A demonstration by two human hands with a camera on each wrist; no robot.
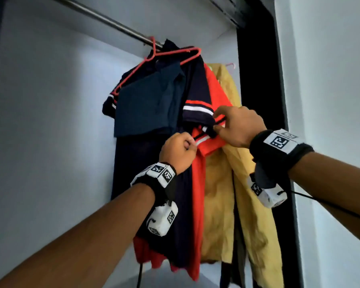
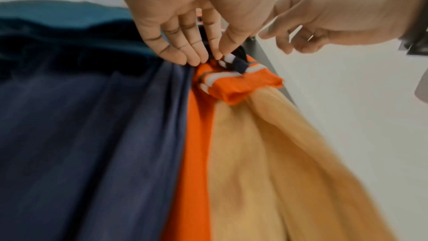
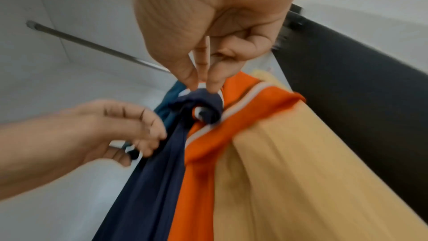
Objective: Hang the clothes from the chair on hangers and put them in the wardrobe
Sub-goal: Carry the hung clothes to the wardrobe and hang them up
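Both hands [image 1: 178,149] [image 1: 236,126] pinch navy sleeve [image 1: 197,113].

I see a smooth, shiny metal rail [image 1: 104,17] and a glossy red plastic hanger [image 1: 170,54]. The navy shirt [image 1: 146,104] and yellow garment [image 1: 220,183] look like soft matt cloth.

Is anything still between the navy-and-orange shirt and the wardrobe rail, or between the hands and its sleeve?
Nothing visible. The shirt already hangs from the rail on the red hanger; left hand and right hand pinch its sleeve cuff directly.
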